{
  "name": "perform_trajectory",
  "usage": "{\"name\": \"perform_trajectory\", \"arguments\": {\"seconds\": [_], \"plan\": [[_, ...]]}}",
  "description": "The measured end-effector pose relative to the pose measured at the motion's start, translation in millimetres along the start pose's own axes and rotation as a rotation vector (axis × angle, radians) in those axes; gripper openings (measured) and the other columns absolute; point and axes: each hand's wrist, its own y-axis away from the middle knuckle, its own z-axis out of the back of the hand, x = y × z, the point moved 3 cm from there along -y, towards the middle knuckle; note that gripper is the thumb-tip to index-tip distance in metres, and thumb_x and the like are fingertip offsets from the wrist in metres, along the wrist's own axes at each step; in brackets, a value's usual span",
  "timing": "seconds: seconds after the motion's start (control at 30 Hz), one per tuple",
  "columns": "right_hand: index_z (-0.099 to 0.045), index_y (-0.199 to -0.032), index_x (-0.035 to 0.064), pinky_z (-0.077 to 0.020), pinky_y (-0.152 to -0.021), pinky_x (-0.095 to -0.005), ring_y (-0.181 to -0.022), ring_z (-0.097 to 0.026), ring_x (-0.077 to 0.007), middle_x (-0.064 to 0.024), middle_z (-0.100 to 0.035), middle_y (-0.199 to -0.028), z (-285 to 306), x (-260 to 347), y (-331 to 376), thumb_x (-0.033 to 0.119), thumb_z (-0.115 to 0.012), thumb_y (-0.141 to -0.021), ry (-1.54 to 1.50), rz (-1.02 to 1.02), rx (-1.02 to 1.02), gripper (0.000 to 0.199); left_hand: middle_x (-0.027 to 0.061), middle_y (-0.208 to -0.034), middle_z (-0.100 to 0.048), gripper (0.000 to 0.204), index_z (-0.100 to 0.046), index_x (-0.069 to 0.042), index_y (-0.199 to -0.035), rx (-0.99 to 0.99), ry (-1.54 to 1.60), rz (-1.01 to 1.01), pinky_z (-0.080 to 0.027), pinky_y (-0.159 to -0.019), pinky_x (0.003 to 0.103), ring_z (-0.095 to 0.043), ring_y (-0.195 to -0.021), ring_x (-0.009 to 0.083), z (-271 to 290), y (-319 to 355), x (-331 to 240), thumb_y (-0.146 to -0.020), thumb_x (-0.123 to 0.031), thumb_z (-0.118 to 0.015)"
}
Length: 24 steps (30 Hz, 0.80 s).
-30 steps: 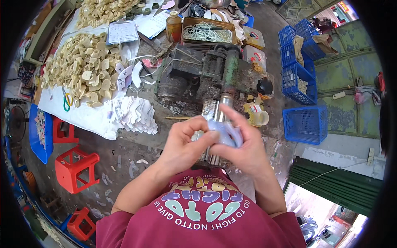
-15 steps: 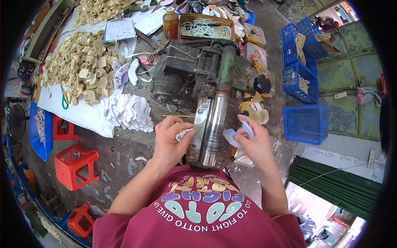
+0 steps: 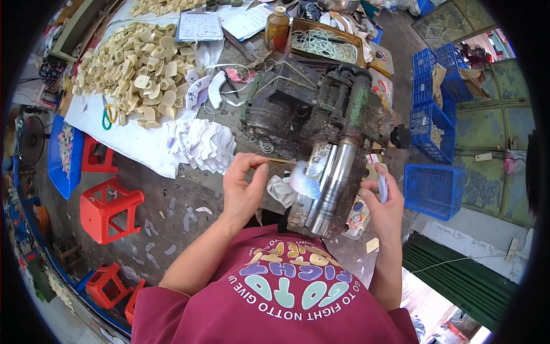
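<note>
two hands at the roller machine

the person's left hand (image 3: 243,192) is raised just left of the machine (image 3: 321,132), thumb and forefinger pinched nearly together with nothing clearly between them, the other fingers loosely curled. a pale iridescent piece (image 3: 303,180) lies against the left side of the steel roller (image 3: 332,183), just right of that hand and apart from it. the right hand (image 3: 384,206), on the right of the roller, is closed around one thin pale piece (image 3: 382,186) that stands up from its fingers.

farther left lie a fanned stack of white cut shapes (image 3: 203,146) and a heap of cream pieces (image 3: 134,63) (too many to count). three blue crates (image 3: 434,189) stand to the right, and three red stools (image 3: 109,206) on the left floor.
</note>
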Motion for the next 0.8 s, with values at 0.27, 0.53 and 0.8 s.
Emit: {"name": "perform_trajectory", "arguments": {"seconds": [0.27, 0.53, 0.8], "plan": [[-0.051, -0.132, 0.0026, -0.0451, -0.067, -0.019, -0.075, -0.055, -0.0046, -0.0018, -0.063, -0.088, -8, 17, 7, 0.001, -0.065, -0.082, -0.013, 0.073, -0.027, 0.052, 0.0128, -0.114, -0.06, 0.033, -0.062, -0.008, -0.1, 0.268, -0.133, -0.444, -0.043, -0.091, 0.042, -0.056, -0.105, 0.0342, -28, 8, 9, -0.07, 0.003, -0.066], [-0.049, -0.134, 0.0028, -0.0445, -0.067, -0.0186, -0.075, -0.055, -0.0048, -0.0018, -0.062, -0.087, -10, 20, 14, 0.004, -0.065, -0.083, 0.033, 0.131, -0.08, 0.053, 0.0062, -0.068, -0.064, 0.013, -0.066, 0.0, -0.084, 0.034, 0.176, 0.684, -0.05, -0.052, 0.025, -0.06, -0.054, 0.0136, 112, -56, 87, -0.081, -0.008, -0.057], [-0.048, -0.135, 0.0036, -0.0416, -0.06, -0.0182, -0.068, -0.05, -0.0035, 0.0015, -0.058, -0.082, -26, 40, 19, 0.004, -0.07, -0.08, -0.033, 0.093, 0.002, 0.059, 0.0197, -0.09, -0.063, 0.033, -0.064, 0.0, -0.098, -0.15, -0.865, 0.277, -0.048, -0.076, 0.041, -0.061, -0.083, 0.0368, 171, -91, 158, -0.068, 0.001, -0.053]]}}
